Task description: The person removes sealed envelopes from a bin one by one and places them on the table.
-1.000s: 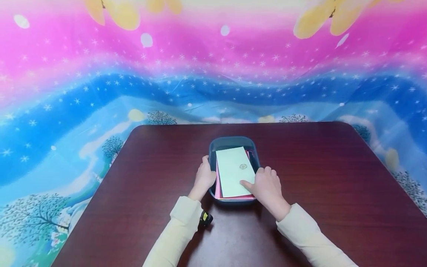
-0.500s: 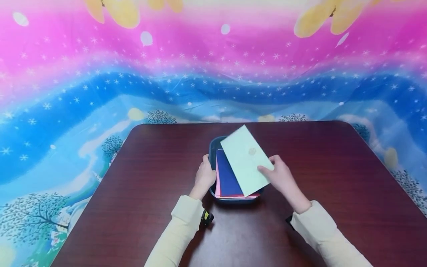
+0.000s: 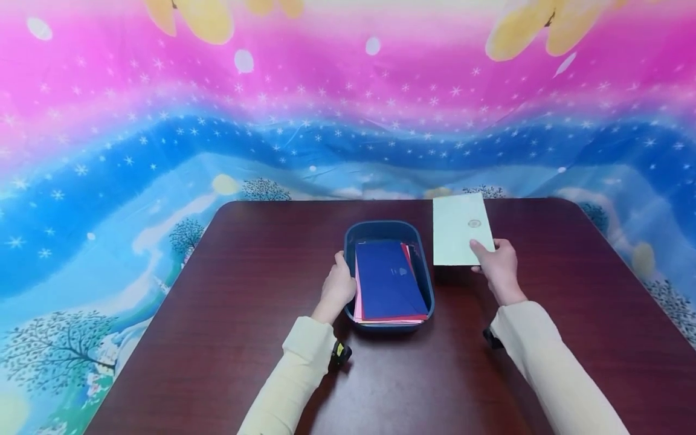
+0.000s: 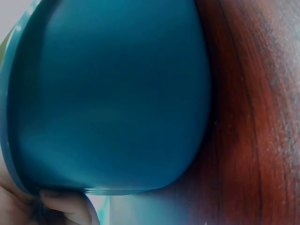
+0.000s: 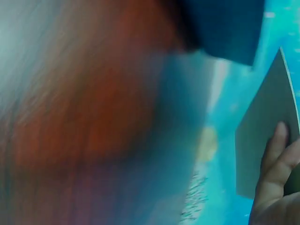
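Plainly, from the head, pinching a pale green card [image 3: 455, 232] in the fingers [image 3: 506, 244] of the right hand [image 3: 501, 272], right of the blue basket [image 3: 383, 232]; from left wrist, gripping the basket with the left hand [image 4: 64, 205]; from right wrist, clasping the card.

On my left wrist feed, I see the smooth blue wall of a container [image 4: 122, 93] filling most of the view, its rim [image 4: 4, 117] running down the left, the left hand [image 4: 70, 205] gripping it at lower left, and a reddish-brown wood-grained table [image 4: 253, 117] along the right.
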Action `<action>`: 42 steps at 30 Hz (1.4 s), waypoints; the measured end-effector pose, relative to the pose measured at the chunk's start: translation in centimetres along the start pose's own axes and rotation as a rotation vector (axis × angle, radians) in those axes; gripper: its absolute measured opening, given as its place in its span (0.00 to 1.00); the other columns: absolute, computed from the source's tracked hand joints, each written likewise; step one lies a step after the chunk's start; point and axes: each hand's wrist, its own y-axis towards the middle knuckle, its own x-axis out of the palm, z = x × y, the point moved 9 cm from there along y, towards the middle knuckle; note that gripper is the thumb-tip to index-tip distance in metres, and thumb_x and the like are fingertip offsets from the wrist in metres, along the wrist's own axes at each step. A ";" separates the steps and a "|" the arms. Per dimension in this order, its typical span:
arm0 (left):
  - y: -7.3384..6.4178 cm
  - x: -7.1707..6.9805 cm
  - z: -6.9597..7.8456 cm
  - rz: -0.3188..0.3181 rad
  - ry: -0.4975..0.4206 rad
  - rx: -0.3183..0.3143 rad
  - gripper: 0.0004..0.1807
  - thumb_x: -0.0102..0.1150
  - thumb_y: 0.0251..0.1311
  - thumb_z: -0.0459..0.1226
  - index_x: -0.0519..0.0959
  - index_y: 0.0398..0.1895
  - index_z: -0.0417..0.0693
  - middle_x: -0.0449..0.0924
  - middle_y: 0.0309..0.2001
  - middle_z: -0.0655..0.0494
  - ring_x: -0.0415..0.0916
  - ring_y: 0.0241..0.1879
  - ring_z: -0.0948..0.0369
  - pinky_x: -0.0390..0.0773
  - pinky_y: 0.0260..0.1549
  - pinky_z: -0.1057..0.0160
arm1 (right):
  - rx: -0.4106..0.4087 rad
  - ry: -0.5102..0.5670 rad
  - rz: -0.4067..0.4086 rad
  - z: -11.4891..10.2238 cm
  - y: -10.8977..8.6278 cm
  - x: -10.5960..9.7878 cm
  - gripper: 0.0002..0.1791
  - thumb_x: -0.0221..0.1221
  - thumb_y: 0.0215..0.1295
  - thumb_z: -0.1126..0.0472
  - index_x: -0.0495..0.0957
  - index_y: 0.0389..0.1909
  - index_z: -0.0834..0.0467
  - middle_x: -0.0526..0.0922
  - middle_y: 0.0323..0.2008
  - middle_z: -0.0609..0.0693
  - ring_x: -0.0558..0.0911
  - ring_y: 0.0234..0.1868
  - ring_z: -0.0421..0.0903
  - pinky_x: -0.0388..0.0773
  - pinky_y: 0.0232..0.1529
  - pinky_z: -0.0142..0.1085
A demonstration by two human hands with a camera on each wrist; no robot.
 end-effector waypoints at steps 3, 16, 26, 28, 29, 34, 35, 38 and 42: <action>0.0 0.2 -0.1 -0.010 0.003 -0.014 0.34 0.49 0.65 0.30 0.49 0.72 0.44 0.74 0.56 0.38 0.78 0.49 0.46 0.77 0.51 0.46 | 0.013 -0.050 -0.031 1.1 0.7 0.5 0.33 0.53 0.68 0.53 0.56 0.64 0.72 0.71 0.49 0.61 0.75 0.13 0.30 0.80 0.26 0.29; 0.0 -0.1 0.2 -0.009 0.027 -0.006 0.34 0.49 0.66 0.31 0.48 0.73 0.43 0.73 0.58 0.37 0.77 0.51 0.46 0.76 0.53 0.46 | 0.029 -0.333 -0.246 2.7 1.7 4.1 0.48 0.60 0.61 0.61 0.37 0.67 0.74 0.64 0.53 0.73 0.76 0.37 0.49 0.75 0.46 0.41; 0.2 -0.3 0.2 -0.005 0.050 0.025 0.34 0.48 0.64 0.30 0.50 0.72 0.41 0.74 0.56 0.36 0.78 0.48 0.44 0.76 0.50 0.46 | -0.016 -0.600 -0.178 2.2 2.5 5.3 0.40 0.60 0.59 0.61 0.50 0.59 0.82 0.56 0.55 0.80 0.62 0.52 0.68 0.70 0.55 0.56; 0.3 -0.2 0.2 -0.004 0.054 0.029 0.34 0.48 0.64 0.30 0.50 0.72 0.41 0.74 0.56 0.36 0.77 0.49 0.44 0.76 0.50 0.46 | -0.016 -0.614 -0.175 2.2 2.4 5.5 0.38 0.59 0.60 0.61 0.52 0.59 0.82 0.57 0.54 0.79 0.60 0.53 0.68 0.72 0.54 0.55; 0.3 -0.2 0.2 -0.004 0.054 0.030 0.34 0.48 0.64 0.30 0.50 0.72 0.41 0.73 0.57 0.36 0.77 0.50 0.44 0.75 0.50 0.46 | -0.017 -0.616 -0.172 2.3 2.4 5.6 0.37 0.59 0.61 0.61 0.54 0.58 0.82 0.58 0.54 0.79 0.60 0.54 0.68 0.72 0.54 0.55; 0.3 0.0 0.1 -0.005 0.057 0.031 0.35 0.48 0.64 0.30 0.49 0.73 0.41 0.73 0.58 0.36 0.76 0.52 0.43 0.75 0.53 0.46 | -0.037 -0.628 -0.163 2.5 2.3 5.6 0.34 0.59 0.61 0.60 0.59 0.58 0.79 0.63 0.49 0.75 0.58 0.54 0.66 0.69 0.54 0.55; 0.4 0.0 0.1 -0.007 0.058 0.032 0.35 0.48 0.64 0.30 0.49 0.73 0.41 0.73 0.58 0.36 0.76 0.52 0.43 0.75 0.53 0.46 | -0.041 -0.633 -0.165 2.5 2.4 5.6 0.34 0.59 0.61 0.60 0.59 0.59 0.79 0.64 0.49 0.75 0.58 0.53 0.66 0.68 0.54 0.56; 0.4 0.1 0.1 -0.012 0.061 0.036 0.36 0.48 0.64 0.30 0.48 0.73 0.40 0.73 0.59 0.36 0.76 0.53 0.44 0.75 0.53 0.46 | -0.049 -0.644 -0.180 2.6 2.5 5.6 0.34 0.58 0.62 0.59 0.58 0.61 0.77 0.63 0.51 0.75 0.57 0.54 0.67 0.63 0.56 0.58; 0.5 0.2 0.2 -0.025 0.068 0.033 0.37 0.48 0.64 0.30 0.47 0.74 0.40 0.73 0.58 0.36 0.76 0.53 0.44 0.75 0.53 0.47 | -0.048 -0.649 -0.201 2.7 2.8 5.5 0.36 0.57 0.64 0.58 0.55 0.64 0.75 0.62 0.53 0.76 0.56 0.55 0.68 0.60 0.56 0.59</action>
